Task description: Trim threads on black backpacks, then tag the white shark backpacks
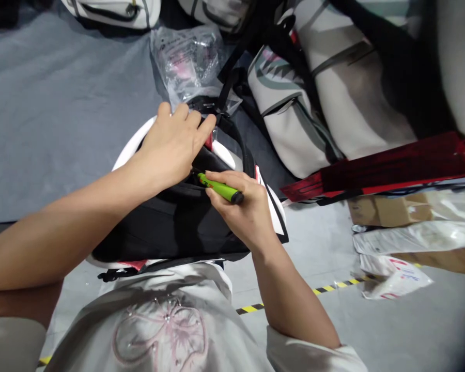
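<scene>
A black backpack (pixel 170 222) with white and red edging lies before me, against my body. My left hand (pixel 174 142) is closed on its upper part, the fingers curled over the black fabric. In my right hand (pixel 244 206), a lime-green tool (pixel 220 189) with a black end, shaped like a marker, is pinched between thumb and fingers. Its front end points left into the dark fold of the backpack, close below my left hand. The tip is hidden there. A black strap (pixel 238 137) arches over the backpack's right side.
A crumpled clear plastic bag (pixel 191 64) lies behind the backpack on the grey cloth-covered table (pixel 62 113). Grey-white bags (pixel 282 113) stand at the right. A red sheet-like thing (pixel 387 168) juts out there, above cardboard boxes (pixel 391 209) and plastic wrapping on the floor.
</scene>
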`<state>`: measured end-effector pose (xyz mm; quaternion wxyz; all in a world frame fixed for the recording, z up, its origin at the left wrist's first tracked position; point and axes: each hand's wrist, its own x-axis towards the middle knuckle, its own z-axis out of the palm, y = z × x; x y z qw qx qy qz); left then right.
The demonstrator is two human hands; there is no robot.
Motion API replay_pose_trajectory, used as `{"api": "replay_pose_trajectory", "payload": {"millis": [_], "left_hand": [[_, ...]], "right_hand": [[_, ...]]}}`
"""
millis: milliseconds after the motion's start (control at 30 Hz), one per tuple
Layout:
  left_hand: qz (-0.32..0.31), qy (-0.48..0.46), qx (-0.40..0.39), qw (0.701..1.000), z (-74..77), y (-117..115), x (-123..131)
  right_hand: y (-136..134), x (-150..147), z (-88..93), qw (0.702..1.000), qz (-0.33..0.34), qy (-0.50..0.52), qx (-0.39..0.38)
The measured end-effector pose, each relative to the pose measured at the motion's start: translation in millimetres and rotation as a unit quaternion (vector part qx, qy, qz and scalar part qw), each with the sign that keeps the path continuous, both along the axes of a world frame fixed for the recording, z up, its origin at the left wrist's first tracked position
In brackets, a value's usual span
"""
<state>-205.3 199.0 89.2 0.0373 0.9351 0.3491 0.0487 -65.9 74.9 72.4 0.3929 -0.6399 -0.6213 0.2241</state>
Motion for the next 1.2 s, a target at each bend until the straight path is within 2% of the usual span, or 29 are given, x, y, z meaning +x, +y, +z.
{"api": "replay_pose_trajectory", "payload": {"millis": [300,500,633,733,933,1100,1200], "left_hand": [[0.012,-0.005,-0.009,1.000,-0.6,-1,1],[0.011,0.026,0.017,0.999,-0.4,-2,1],[0.007,0.040,0.044,0.998,1.1,-2,1],[-0.005,0.050,0.066,0.997,2.8,-3,1],[-0.008,0.063,0.094,0.994,3.7,-2,3],[-0.007,0.062,0.092,0.994,4.2,-2,3],[-0.006,0.064,0.089,0.994,4.7,-2,3]], "right_hand": [[-1,-6,0.5,0.999,-0.027,-0.023,0.003],[-4,-4,-0.4,0.998,-0.050,-0.027,-0.002],[-4,-5,-3.4,0.999,-0.036,0.009,-0.009],[-4,-7,-5.5,0.997,-0.070,0.001,-0.011],[-5,-9,-7.0,0.996,-0.083,-0.018,0.010],[-5,-7,-10.6,0.998,-0.066,0.011,0.011],[-5,-6,-12.7,0.997,-0.081,0.011,0.016]]}}
